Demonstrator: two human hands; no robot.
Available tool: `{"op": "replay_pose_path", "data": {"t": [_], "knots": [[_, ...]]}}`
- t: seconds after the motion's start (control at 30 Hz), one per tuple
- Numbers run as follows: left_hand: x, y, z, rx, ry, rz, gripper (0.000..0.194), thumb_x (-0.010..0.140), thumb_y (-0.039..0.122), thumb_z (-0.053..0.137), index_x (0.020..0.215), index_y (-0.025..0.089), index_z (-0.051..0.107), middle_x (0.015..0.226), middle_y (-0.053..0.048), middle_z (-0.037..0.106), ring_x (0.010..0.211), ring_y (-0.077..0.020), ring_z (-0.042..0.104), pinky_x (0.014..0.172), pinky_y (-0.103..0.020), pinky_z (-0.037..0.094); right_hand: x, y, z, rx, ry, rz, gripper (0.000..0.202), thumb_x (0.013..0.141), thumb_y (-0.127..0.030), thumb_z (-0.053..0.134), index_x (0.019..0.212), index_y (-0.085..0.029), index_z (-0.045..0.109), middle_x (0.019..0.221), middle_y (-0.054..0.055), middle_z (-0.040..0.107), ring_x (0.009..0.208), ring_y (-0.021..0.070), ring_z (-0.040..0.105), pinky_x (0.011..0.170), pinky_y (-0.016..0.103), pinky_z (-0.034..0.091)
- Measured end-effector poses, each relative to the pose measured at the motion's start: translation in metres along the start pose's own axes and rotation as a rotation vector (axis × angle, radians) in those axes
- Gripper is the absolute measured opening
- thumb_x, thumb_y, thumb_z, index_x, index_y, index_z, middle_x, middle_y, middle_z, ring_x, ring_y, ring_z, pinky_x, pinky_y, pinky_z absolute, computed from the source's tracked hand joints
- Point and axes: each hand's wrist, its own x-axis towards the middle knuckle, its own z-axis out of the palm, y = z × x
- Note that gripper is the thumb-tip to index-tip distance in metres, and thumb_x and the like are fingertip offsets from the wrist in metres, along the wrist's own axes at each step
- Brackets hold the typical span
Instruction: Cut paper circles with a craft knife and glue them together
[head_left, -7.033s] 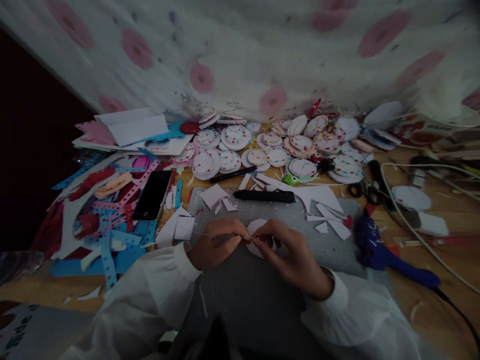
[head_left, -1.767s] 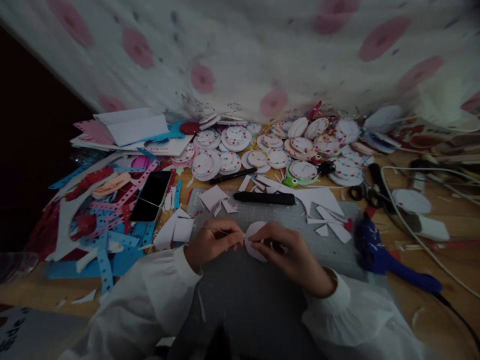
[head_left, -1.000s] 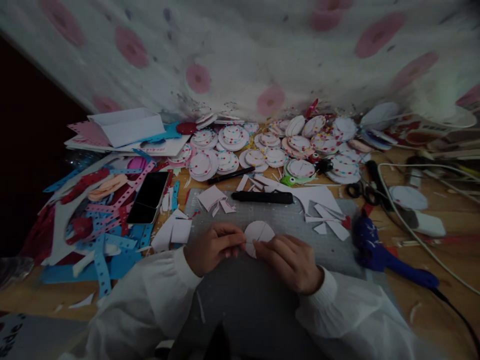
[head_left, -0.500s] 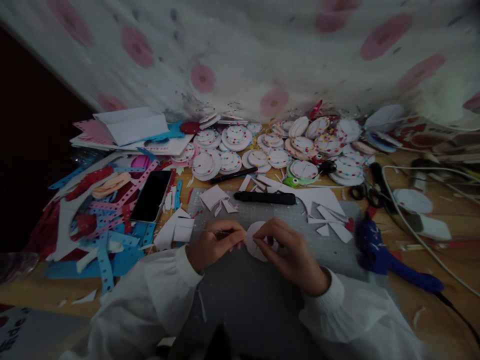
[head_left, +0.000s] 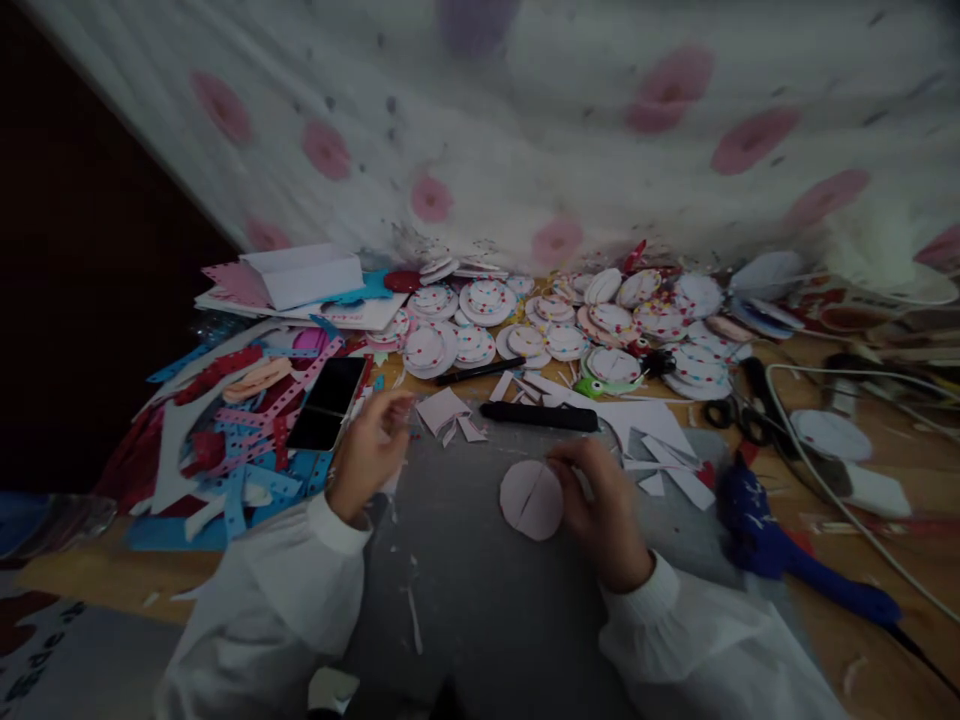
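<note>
A small pale disc (head_left: 531, 500) with a dark line across it is over the grey mat (head_left: 480, 600). My right hand (head_left: 596, 500) pinches the disc at its upper right edge. My left hand (head_left: 373, 445) is raised beside the phone (head_left: 328, 402), its fingers curled; whether something thin is between them cannot be made out. Beyond the disc lie a black marker-like tool (head_left: 538, 416) and white paper scraps (head_left: 444, 410).
Stacked round pieces with coloured dots (head_left: 487, 298) line the back. Coloured strips (head_left: 240, 440) heap up at the left. A blue glue gun (head_left: 757, 520), scissors (head_left: 739, 418) and a white cable (head_left: 817, 460) lie at the right.
My left hand has moved left and up, away from the disc. The disc now shows almost whole, still at my right hand. The view has shifted slightly.
</note>
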Motion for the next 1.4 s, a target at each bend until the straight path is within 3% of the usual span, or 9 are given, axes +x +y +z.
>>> {"op": "replay_pose_path", "data": {"t": [0.1, 0.17, 0.27, 0.57, 0.77, 0.97, 1.13, 1.3, 1.4], "knots": [[0.019, -0.033, -0.030, 0.529, 0.183, -0.150, 0.037, 0.074, 0.030, 0.062, 0.108, 0.017, 0.055, 0.108, -0.014, 0.060, 0.109, -0.0314, 0.056, 0.095, -0.046, 0.044, 0.000, -0.002, 0.001, 0.028, -0.034, -0.040, 0.013, 0.091, -0.011, 0.048, 0.088, -0.022, 0.053, 0.079, 0.003, 0.058, 0.074, 0.0188, 0.056, 0.064, 0.032, 0.046], [0.029, -0.049, -0.044, 0.792, 0.119, -0.320, 0.056, 0.072, 0.045, 0.067, 0.115, 0.011, 0.051, 0.114, -0.021, 0.058, 0.114, -0.0390, 0.052, 0.096, -0.050, 0.042, -0.001, -0.004, 0.002, 0.033, -0.071, -0.079, 0.013, 0.091, -0.010, 0.048, 0.089, -0.022, 0.053, 0.080, 0.004, 0.058, 0.076, 0.0192, 0.055, 0.065, 0.033, 0.046], [0.040, -0.058, -0.051, 0.887, 0.030, -0.447, 0.065, 0.072, 0.056, 0.063, 0.113, 0.008, 0.051, 0.110, -0.025, 0.060, 0.107, -0.0410, 0.057, 0.087, -0.048, 0.047, -0.003, -0.008, 0.004, -0.001, -0.108, -0.166, 0.013, 0.092, -0.010, 0.048, 0.091, -0.022, 0.054, 0.083, 0.004, 0.060, 0.077, 0.0194, 0.055, 0.067, 0.034, 0.044], [0.052, -0.051, -0.046, 0.875, 0.072, -0.455, 0.074, 0.070, 0.066, 0.060, 0.117, 0.008, 0.050, 0.110, -0.028, 0.060, 0.106, -0.0445, 0.059, 0.083, -0.049, 0.048, -0.003, -0.006, 0.005, -0.048, -0.169, -0.241, 0.010, 0.094, -0.014, 0.048, 0.091, -0.020, 0.055, 0.083, 0.004, 0.062, 0.078, 0.0196, 0.052, 0.070, 0.034, 0.037], [0.052, -0.062, -0.049, 0.563, 0.169, -0.351, 0.076, 0.063, 0.069, 0.065, 0.109, 0.010, 0.052, 0.112, -0.030, 0.059, 0.110, -0.0504, 0.054, 0.088, -0.061, 0.043, -0.005, -0.006, 0.007, -0.041, -0.246, -0.271, 0.013, 0.095, -0.012, 0.045, 0.090, -0.019, 0.055, 0.083, 0.003, 0.063, 0.077, 0.0191, 0.052, 0.072, 0.034, 0.034], [0.038, -0.073, -0.085, 0.252, 0.122, -0.115, 0.044, 0.091, 0.053, 0.035, 0.113, 0.020, 0.052, 0.109, -0.010, 0.068, 0.110, -0.0238, 0.061, 0.099, -0.039, 0.044, -0.005, -0.007, 0.007, -0.036, -0.244, -0.288, 0.014, 0.095, -0.011, 0.045, 0.089, -0.019, 0.055, 0.082, 0.003, 0.063, 0.075, 0.0182, 0.052, 0.072, 0.033, 0.033], [0.025, -0.085, -0.086, 0.074, 0.057, -0.059, 0.040, 0.094, 0.045, 0.032, 0.108, 0.018, 0.059, 0.076, -0.005, 0.072, 0.102, -0.0233, 0.064, 0.098, -0.040, 0.045, -0.004, -0.008, 0.010, -0.013, -0.249, -0.314, 0.014, 0.095, -0.010, 0.044, 0.090, -0.019, 0.054, 0.080, 0.003, 0.062, 0.073, 0.0176, 0.051, 0.071, 0.033, 0.034], [0.030, -0.106, -0.077, 0.096, 0.141, -0.043, 0.036, 0.093, 0.044, 0.041, 0.111, 0.020, 0.060, 0.106, -0.007, 0.070, 0.112, -0.0241, 0.057, 0.106, -0.044, 0.037, -0.005, -0.006, 0.011, -0.023, -0.274, -0.302, 0.014, 0.094, -0.008, 0.046, 0.090, -0.018, 0.054, 0.080, 0.003, 0.061, 0.073, 0.0171, 0.050, 0.073, 0.034, 0.034], [0.030, -0.106, -0.079, 0.107, 0.203, -0.027, 0.036, 0.094, 0.043, 0.040, 0.114, 0.021, 0.060, 0.121, -0.008, 0.064, 0.121, -0.0238, 0.052, 0.110, -0.043, 0.032, -0.005, -0.005, 0.011, -0.035, -0.263, -0.302, 0.013, 0.094, -0.009, 0.046, 0.091, -0.019, 0.054, 0.080, 0.003, 0.061, 0.073, 0.0170, 0.051, 0.073, 0.034, 0.034]]}}
